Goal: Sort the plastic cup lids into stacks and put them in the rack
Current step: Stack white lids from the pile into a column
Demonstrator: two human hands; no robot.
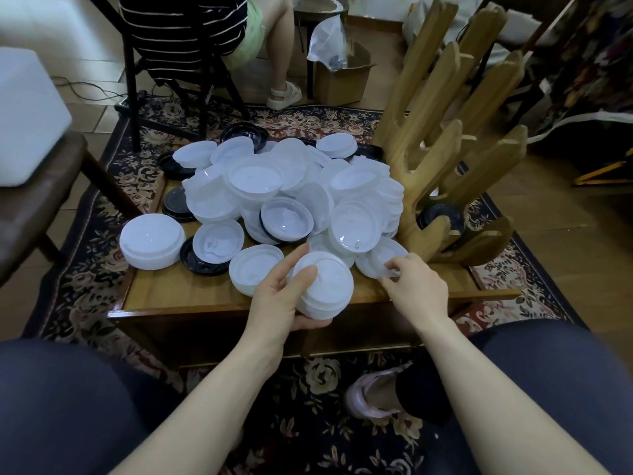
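Keep your left hand cupped firmly round the short stack of white round plastic lids at the low wooden table's near edge while your right hand, pinching a clear loose lid beside the pile, seats it squarely on top before the slotted wooden rack.

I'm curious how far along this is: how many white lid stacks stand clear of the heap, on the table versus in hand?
White stacks on the table: 2, the left stack and the near stack
Held stack in the left hand: 1
Total: 3
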